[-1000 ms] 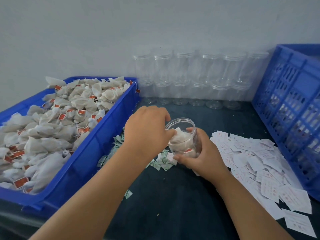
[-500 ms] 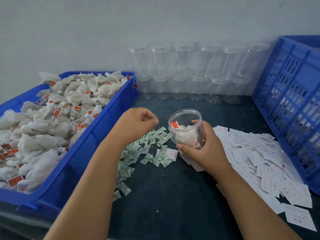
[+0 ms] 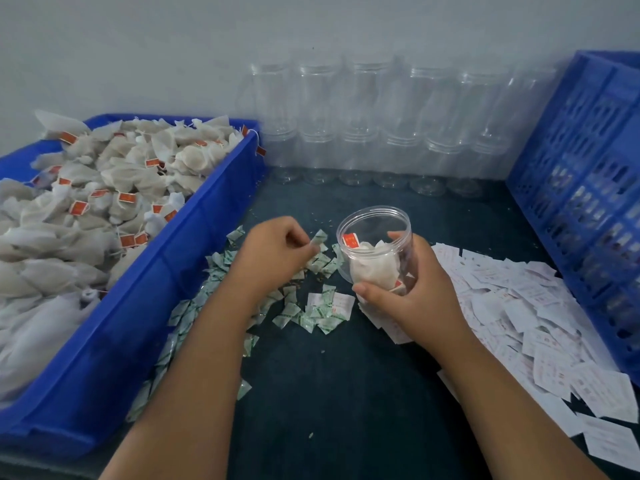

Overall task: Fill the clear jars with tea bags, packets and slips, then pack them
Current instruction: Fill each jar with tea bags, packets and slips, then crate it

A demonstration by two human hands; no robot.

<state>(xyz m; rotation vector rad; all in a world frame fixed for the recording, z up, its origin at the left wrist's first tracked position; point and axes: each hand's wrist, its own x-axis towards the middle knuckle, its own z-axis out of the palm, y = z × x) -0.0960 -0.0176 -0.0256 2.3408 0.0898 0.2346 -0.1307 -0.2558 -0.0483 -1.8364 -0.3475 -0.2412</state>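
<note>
You are holding the clear jar (image 3: 375, 221) just right of the frame's middle, with your right hand (image 3: 412, 292) wrapping its lower wall, fingers and thumb curling round it. Its open mouth is tilting up and toward the left, and tea bags (image 3: 372, 268) are sitting in its bottom. Your left hand (image 3: 273, 251) is pinching one small green-and-white packet (image 3: 318, 241) between thumb and fingertips, just left of the rim. Judging from this, the packet is going in next. Aim to be carrying it right over the rim before letting go, and check that you are lifting only one. Nothing is standing between packet and mouth, though a red tag is sticking up inside and may snag it. The loose packets (image 3: 311, 317) are lying below your left hand, the white slips (image 3: 519, 306) spreading to the right, near your right wrist — easy to sweep off. The blue tray (image 3: 145, 306) of tea bags is filling the left, empty jars (image 3: 363, 133) are lining the back wall, and a blue crate (image 3: 581, 202) is standing at the right edge.
</note>
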